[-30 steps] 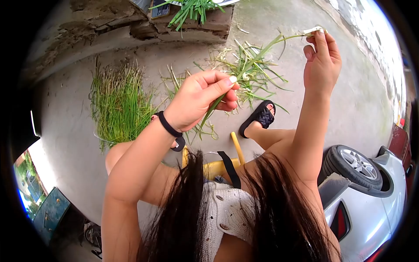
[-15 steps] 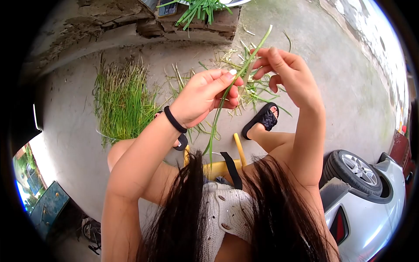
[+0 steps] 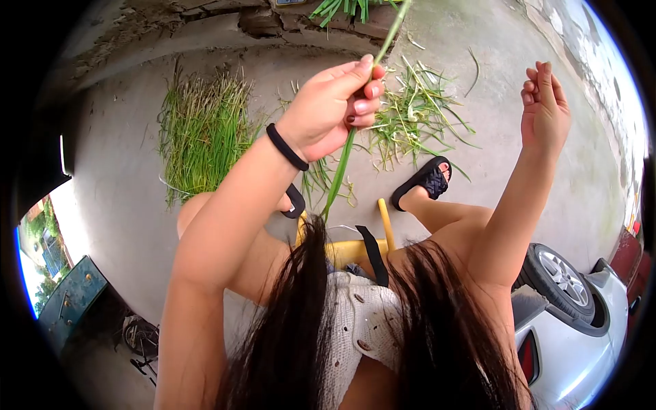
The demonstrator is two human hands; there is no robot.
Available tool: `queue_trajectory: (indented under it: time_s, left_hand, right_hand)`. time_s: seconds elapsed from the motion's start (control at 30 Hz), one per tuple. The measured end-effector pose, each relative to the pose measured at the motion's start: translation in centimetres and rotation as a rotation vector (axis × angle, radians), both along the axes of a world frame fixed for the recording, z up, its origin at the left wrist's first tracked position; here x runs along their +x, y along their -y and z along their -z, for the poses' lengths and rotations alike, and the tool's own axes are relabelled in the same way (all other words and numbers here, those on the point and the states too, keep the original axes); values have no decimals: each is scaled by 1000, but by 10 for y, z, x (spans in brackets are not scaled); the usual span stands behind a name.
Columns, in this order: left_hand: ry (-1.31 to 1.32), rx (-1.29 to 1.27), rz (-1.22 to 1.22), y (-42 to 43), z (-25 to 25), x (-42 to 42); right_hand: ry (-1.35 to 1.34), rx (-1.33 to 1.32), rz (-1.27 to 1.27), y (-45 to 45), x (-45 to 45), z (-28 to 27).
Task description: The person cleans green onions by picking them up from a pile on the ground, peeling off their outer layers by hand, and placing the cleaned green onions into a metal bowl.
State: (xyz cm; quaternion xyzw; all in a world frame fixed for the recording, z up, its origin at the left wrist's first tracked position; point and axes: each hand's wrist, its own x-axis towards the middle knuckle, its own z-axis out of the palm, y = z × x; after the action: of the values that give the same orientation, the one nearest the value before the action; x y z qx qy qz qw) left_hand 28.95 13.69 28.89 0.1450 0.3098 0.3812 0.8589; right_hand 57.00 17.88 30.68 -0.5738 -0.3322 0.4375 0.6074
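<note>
My left hand [image 3: 331,102] is closed around a long green chive stalk [image 3: 339,171]. The pale end of the stalk points up past my thumb, while its leaves hang down toward my lap. Off to the right, my right hand [image 3: 547,113] is raised with thumb and fingers pinched together. What it holds, if anything, is too small to make out. Beneath my hands, a loose pile of peeled leaves and stems [image 3: 417,113] lies on the concrete. To the left is a thick bundle of chives [image 3: 205,137].
More green chives [image 3: 345,8] rest on the stone ledge [image 3: 301,31] ahead. A yellow-legged stool [image 3: 386,225] is under me, and my black sandal [image 3: 425,183] is on the floor. A spare wheel [image 3: 557,277] and silver car part [image 3: 581,355] are at the right.
My right hand has moved away from the stalk, out to the right, and its fingers have come together. My left hand has shifted slightly upward, still holding the chive stalk.
</note>
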Motion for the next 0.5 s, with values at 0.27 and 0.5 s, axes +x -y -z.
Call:
queue_trajectory:
  time_s: [0.27, 0.5]
  left_hand:
    - [184, -83, -312, -19, 1, -11]
    - [171, 135, -462, -32, 14, -38]
  right_hand:
    - [-132, -280, -921, 53, -119, 22]
    - [-716, -521, -1099, 73, -129, 27]
